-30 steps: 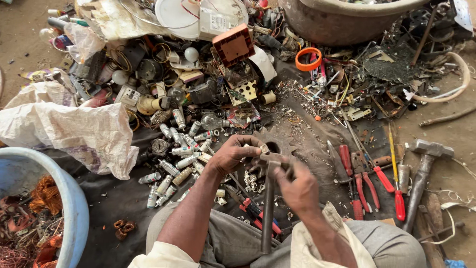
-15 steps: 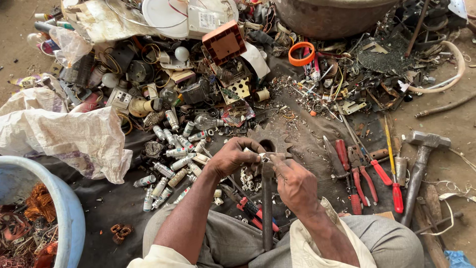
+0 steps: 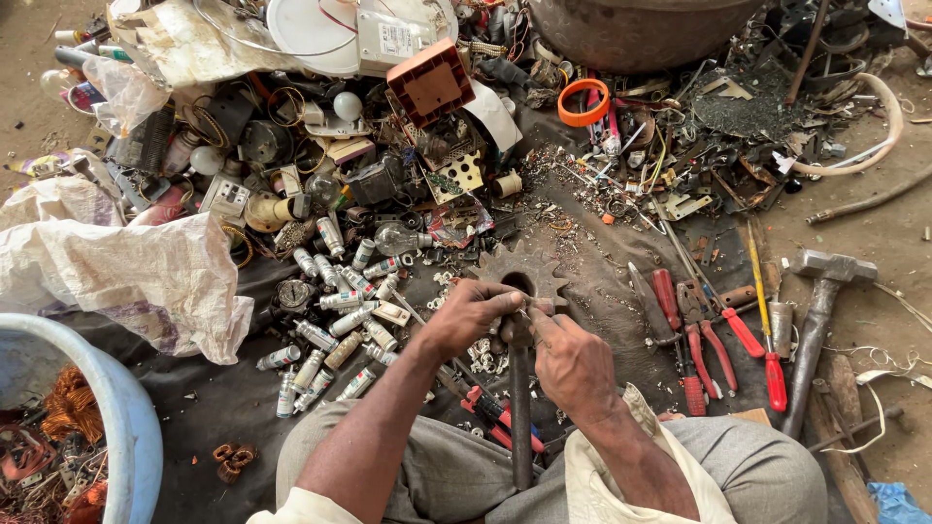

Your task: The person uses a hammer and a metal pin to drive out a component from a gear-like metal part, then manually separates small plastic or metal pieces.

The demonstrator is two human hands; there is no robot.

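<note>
Hands barely shifted since a second ago; camera dipped slightly. Left hand [image 3: 473, 315] and right hand [image 3: 573, 361] both pinch closed on a small part [image 3: 529, 311] atop the upright bar [image 3: 520, 408], which braces it. Gear [image 3: 521, 272] lies just behind, pliers [image 3: 704, 335] right.

Bare dark mat [image 3: 194, 408] open at left, hammer [image 3: 818, 320] and red-handled pliers [image 3: 714, 340] crowding right, scrap heap [image 3: 388, 146] blocking ahead
</note>
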